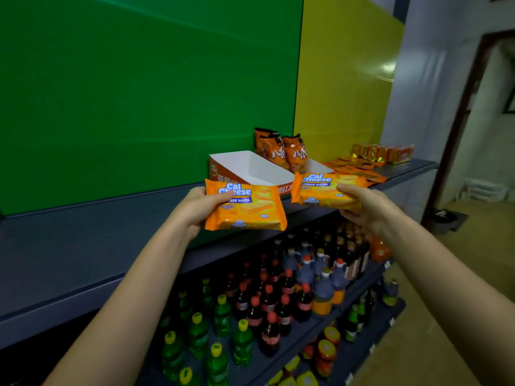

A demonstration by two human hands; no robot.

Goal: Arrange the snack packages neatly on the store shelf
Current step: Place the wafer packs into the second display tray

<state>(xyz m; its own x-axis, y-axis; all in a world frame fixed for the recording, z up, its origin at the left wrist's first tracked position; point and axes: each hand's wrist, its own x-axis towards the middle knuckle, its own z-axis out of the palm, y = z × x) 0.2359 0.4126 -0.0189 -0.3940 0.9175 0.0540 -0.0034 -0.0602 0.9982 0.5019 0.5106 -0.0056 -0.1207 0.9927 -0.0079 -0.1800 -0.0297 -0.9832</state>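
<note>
Our forearms [125, 302] stretch toward the shelf [83, 246], left hand [195, 210] gripping the left pack [250, 207], right hand [362, 207] gripping the right pack [326, 190], labels up over its near edge before the box [250, 165], seemingly to align them.

Both bare forearms reach forward and up, well apart. Left hand [199, 211] grips left wafer packet [250, 210] at its edge, thumb across the front. Right hand [362, 208] grips right wafer packet [323, 190], thumb on top.
</note>
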